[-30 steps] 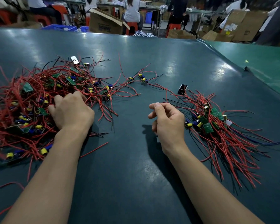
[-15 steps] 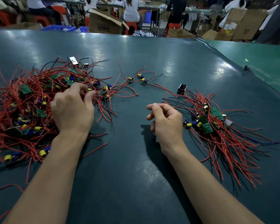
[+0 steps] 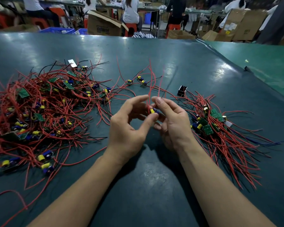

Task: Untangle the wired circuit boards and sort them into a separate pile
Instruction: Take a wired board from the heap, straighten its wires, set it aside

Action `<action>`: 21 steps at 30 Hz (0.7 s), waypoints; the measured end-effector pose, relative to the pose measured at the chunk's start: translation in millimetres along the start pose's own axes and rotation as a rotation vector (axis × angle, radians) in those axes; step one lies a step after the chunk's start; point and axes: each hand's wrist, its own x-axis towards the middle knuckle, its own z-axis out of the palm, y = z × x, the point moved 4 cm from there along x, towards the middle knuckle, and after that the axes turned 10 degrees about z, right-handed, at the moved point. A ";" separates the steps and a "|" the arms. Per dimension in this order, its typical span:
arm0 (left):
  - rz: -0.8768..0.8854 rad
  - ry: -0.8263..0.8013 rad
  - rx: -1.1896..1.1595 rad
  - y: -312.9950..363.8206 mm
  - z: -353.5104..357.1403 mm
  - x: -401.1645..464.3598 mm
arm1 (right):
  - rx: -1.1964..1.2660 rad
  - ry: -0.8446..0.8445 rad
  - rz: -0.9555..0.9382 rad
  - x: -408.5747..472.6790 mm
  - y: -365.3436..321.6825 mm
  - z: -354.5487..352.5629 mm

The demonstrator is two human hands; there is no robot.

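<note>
Head camera, looking down: I see a small circuit board with a yellow and blue part held up between both hands over the middle of the table. Its red wires stand upward from the fingers, slightly blurred. My left hand pinches the board from below with thumb and curled fingers; my right hand closes on it from the other side, forefinger bent over the top, so the two hands meet at the board.

To the left lies the big tangled pile of red and black wires with green boards and yellow-blue parts. To the right, just beside my right wrist, sits the smaller sorted pile, its wires fanning toward the near right. Between and behind them a few loose boards lie on their own, and a small black block stands near the sorted pile.

The table is covered in dark teal sheet, glossy under the lights. Beyond its far edge are cardboard boxes, red stools and seated people at other benches.
</note>
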 end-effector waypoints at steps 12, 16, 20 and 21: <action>-0.578 0.127 -0.358 -40.6 -3.1 0.0 | -0.151 0.119 -0.183 -2.3 -5.4 -5.3; -0.696 0.325 -0.560 -42.3 -5.3 1.8 | -0.047 0.192 -0.152 0.7 -3.3 -11.2; -0.715 0.221 -0.600 -38.1 0.5 1.5 | 0.034 0.207 -0.142 1.7 -0.5 -14.2; -0.701 0.178 -0.564 -37.3 1.4 0.9 | 0.040 0.207 -0.136 2.1 -0.3 -14.5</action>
